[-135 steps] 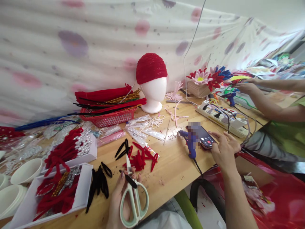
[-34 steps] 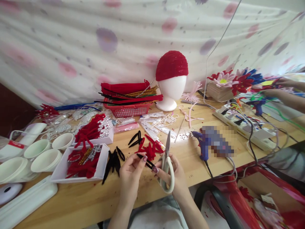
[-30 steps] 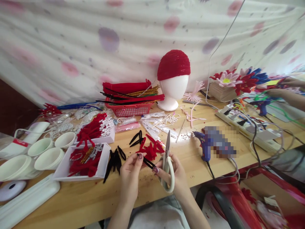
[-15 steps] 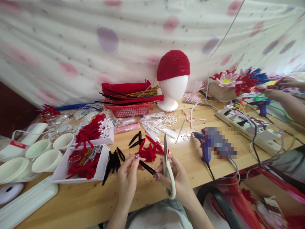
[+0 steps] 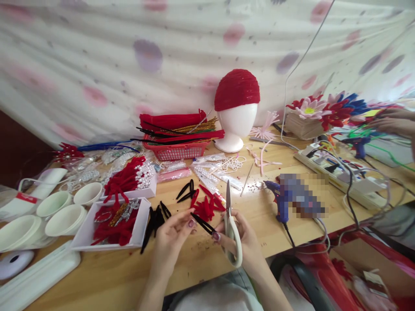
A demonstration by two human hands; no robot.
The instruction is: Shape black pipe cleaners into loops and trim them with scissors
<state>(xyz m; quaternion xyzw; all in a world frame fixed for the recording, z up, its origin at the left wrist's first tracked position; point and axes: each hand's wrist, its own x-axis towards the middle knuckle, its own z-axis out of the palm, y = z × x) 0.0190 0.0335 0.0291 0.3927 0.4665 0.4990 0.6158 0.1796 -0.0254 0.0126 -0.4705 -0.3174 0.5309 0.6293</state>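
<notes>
The left hand (image 5: 170, 237) and right hand (image 5: 241, 242), the latter gripping pale-handled steel scissors (image 5: 231, 229), pinch a light, bendable black fuzzy pipe-cleaner piece (image 5: 202, 223) by its ends.

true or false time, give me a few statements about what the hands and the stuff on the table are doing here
1. The right hand holds scissors with the blades pointing up. True.
2. The left hand pinches a gold stick. False: it pinches one end of a black stick.
3. The foam head wears a blue cap. False: the cap is red.
4. The red basket stands left of the foam head. True.
5. The glue gun lies on the table, in neither hand. True.
</notes>
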